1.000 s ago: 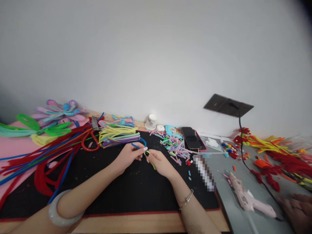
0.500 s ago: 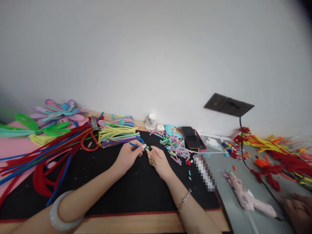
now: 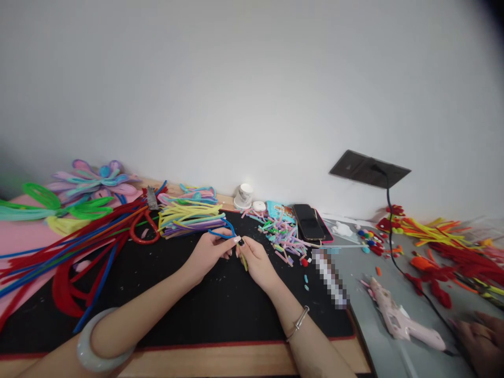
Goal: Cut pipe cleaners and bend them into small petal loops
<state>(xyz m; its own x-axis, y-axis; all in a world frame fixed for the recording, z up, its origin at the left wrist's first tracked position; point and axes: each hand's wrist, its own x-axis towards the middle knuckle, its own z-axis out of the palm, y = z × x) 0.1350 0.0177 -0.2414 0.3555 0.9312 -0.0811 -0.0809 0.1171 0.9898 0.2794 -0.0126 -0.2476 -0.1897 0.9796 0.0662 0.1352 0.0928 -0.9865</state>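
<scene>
Over the middle of the black mat (image 3: 220, 310) my two hands meet at the fingertips. My left hand (image 3: 210, 253) is closed on a blue pipe cleaner (image 3: 229, 226), which bends in a loop above the thumb. My right hand (image 3: 255, 258) pinches a yellow-green pipe cleaner (image 3: 244, 262), whose end hangs below the fingers. The spot where the two pieces come together is mostly covered by the thumbs. Beyond my left hand lies a bundle of yellow, blue and purple pipe cleaners (image 3: 191, 215).
Red-handled scissors (image 3: 145, 239) and long red and blue pipe cleaners (image 3: 90, 231) lie left. Short pastel pieces (image 3: 279, 233), a phone (image 3: 308, 221) and a cup (image 3: 245, 193) stand behind. A pink glue gun (image 3: 401, 320) is right, near another person's hand (image 3: 480, 341).
The blue loop now shows larger above my left thumb, and the fingertips of both hands have closed nearer together. Both hands stay at almost the same place.
</scene>
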